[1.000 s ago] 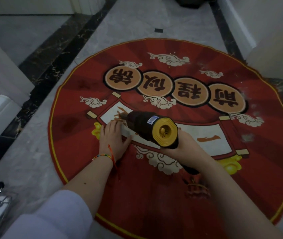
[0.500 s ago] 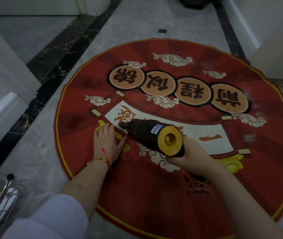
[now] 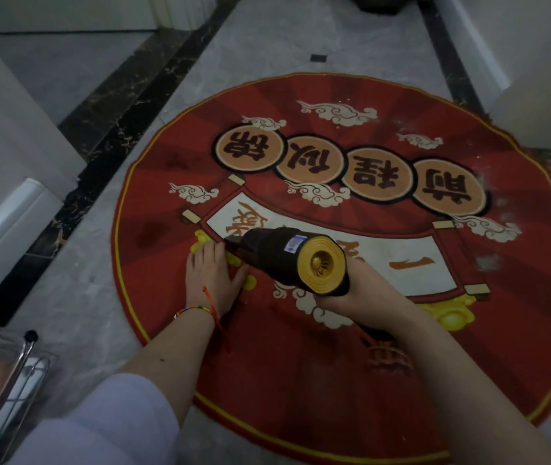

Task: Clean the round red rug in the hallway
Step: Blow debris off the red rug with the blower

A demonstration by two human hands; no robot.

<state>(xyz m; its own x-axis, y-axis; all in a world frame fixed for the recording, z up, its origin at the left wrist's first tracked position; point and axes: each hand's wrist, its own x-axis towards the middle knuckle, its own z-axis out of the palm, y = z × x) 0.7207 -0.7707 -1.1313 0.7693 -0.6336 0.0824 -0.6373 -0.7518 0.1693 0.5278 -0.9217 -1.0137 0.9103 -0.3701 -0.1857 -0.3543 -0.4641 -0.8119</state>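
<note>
The round red rug (image 3: 317,380) with a yellow border, clouds and four lettered circles lies on the grey marble floor. My right hand (image 3: 361,292) grips a black handheld vacuum (image 3: 277,255) with a yellow rear end; its nozzle touches the rug at the left end of the white scroll design. My left hand (image 3: 213,275) presses flat on the rug, fingers straight, just left of the nozzle. Pale dust specks lie on the rug's right side (image 3: 485,263).
White walls and baseboards (image 3: 2,223) flank the hallway on both sides, with black marble strips (image 3: 109,129) along the floor. A metal wire rack (image 3: 8,374) stands at the lower left. A dark object (image 3: 388,3) sits at the far end.
My left hand and the vacuum nozzle have slid toward the rug's left edge and nearer to me, uncovering the orange character on the scroll. The grip on the vacuum is unchanged.
</note>
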